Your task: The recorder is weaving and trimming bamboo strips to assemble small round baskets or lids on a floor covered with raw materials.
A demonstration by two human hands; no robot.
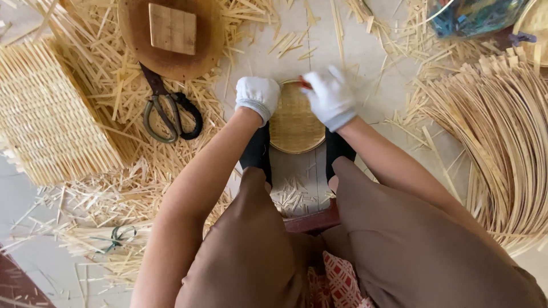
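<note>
Both my hands wear white gloves. My left hand (258,96) is closed on the left rim of a small round woven bamboo tray (293,126) that stands on the floor between my feet. On the tray's upper right rim, my right hand (330,97) is blurred and pinches something small and reddish that I cannot make out. My black-socked feet sit on either side of the tray, and my brown-trousered knees fill the lower view.
Large scissors (171,114) lie left of the tray among scattered bamboo offcuts. A woven bamboo panel (51,114) lies at far left. A round wooden board (171,63) carries a small wooden block (172,28). A curved bundle of long bamboo strips (502,137) lies at right.
</note>
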